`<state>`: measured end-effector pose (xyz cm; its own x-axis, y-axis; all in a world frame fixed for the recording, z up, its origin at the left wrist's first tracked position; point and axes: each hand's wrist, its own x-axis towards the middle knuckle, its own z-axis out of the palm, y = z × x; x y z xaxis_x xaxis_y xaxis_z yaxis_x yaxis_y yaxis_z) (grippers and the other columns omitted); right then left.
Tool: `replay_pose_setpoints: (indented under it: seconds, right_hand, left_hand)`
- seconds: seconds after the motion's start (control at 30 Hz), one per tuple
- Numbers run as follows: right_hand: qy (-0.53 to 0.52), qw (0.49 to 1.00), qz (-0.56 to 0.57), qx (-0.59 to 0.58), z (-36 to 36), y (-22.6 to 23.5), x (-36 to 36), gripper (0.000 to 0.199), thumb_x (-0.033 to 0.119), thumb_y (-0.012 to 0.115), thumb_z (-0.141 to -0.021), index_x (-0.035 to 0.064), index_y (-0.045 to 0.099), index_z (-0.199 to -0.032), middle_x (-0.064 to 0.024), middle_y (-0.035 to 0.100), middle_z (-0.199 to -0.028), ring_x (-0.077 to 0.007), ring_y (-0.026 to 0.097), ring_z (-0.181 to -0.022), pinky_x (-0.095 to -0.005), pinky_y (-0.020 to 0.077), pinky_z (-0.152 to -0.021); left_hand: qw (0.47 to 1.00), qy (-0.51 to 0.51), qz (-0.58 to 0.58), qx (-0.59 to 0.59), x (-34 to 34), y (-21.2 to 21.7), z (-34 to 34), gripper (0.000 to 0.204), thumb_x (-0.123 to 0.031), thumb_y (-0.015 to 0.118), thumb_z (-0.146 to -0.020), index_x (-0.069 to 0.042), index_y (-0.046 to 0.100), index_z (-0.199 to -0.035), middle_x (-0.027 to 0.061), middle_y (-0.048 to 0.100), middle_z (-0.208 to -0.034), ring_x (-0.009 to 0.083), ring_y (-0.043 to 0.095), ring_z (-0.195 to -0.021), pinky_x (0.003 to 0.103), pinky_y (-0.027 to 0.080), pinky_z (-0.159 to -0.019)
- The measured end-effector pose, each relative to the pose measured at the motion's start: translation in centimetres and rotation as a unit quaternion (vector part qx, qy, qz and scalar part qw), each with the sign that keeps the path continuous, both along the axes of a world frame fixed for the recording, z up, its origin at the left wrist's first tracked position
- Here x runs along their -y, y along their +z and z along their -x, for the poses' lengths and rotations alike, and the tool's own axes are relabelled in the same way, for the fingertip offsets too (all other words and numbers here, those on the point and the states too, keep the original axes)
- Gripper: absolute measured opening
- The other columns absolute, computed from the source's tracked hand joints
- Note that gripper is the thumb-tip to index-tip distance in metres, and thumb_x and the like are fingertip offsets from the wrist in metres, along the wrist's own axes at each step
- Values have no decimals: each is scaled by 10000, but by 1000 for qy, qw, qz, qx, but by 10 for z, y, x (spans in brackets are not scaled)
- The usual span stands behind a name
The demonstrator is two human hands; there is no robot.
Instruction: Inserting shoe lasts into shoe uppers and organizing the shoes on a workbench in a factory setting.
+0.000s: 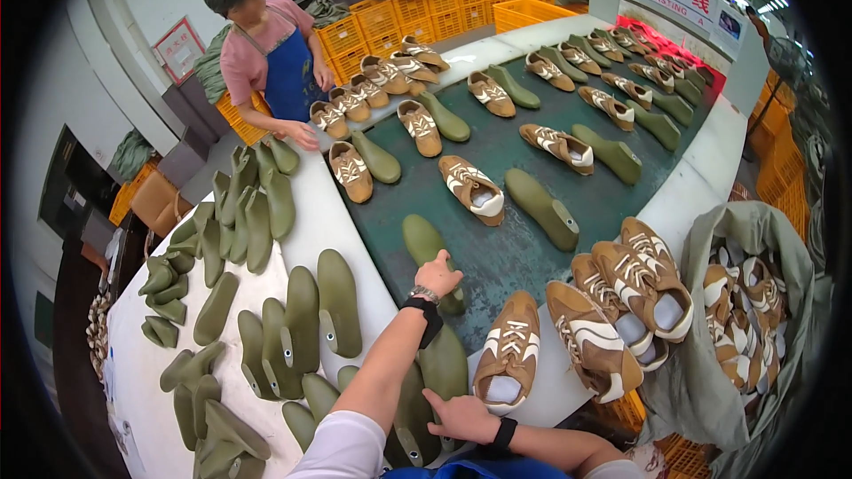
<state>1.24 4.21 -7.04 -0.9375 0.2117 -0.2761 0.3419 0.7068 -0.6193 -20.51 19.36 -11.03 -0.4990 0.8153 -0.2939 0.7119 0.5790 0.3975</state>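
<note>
Left hand [437,273]: stretched forward over the dark green belt [497,253]; grip closed loosely over the top of a green shoe last [421,240], fingers curled on its rear end; a black wristband and a watch on the wrist.
Right hand [461,417]: low and close to the body; palm down, fingers spread flat on another green last [441,365] at the counter's near edge; grip open, nothing clasped in it that I can see.
Last under the left grip: lying flat on the belt, just beyond the white counter [355,222]; the belt's edge sits directly beneath the wrist.
Right of the grips: a tan-and-white sneaker [508,350] just beside the right hand; further right, a heap of sneakers [621,302] and an open grey sack of sneakers [745,319].
Left of the grips: loose green lasts on the counter [302,319], several overlapping.
Beyond the left grip: lasts and sneakers laid out in pairs along the belt; a person in a blue apron [288,75] stands at the far end, a hand near those pairs.
Risk: the left hold looks light and sits at one end only; I judge the last could tip or slide if lifted that way; the reaching forearm crosses crowded lasts and might nudge them; the heaped sneakers near the counter edge look ready to topple.
</note>
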Motion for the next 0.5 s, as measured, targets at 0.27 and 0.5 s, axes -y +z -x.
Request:
replay_pose_setpoints:
  seconds: [0.27, 0.5]
  right_hand:
    - [-8, 1000, 8, -13, 1, 3, 2, 735, 371, 614, -740, 25, 346, -1331, -171, 604, -617, -337, 607, -574, -430, 498, -539]
    - [-89, 993, -13, -75, -48, 2, -6, 569, 435, 561, -822, 103, 423, -1264, -171, 626, -775, -359, 623, -693, -452, 487, -566]
  left_hand:
    - [977, 21, -65, 201, 24, -15, -34, 559, -302, 622, -758, -104, 422, -1241, 147, 652, -726, 234, 642, -566, 347, 518, -674]
    - [952, -231, -84, 184, 128, 68, -26, 611, -263, 595, -825, -77, 322, -1339, 192, 646, -895, 323, 628, -853, 377, 483, -760]
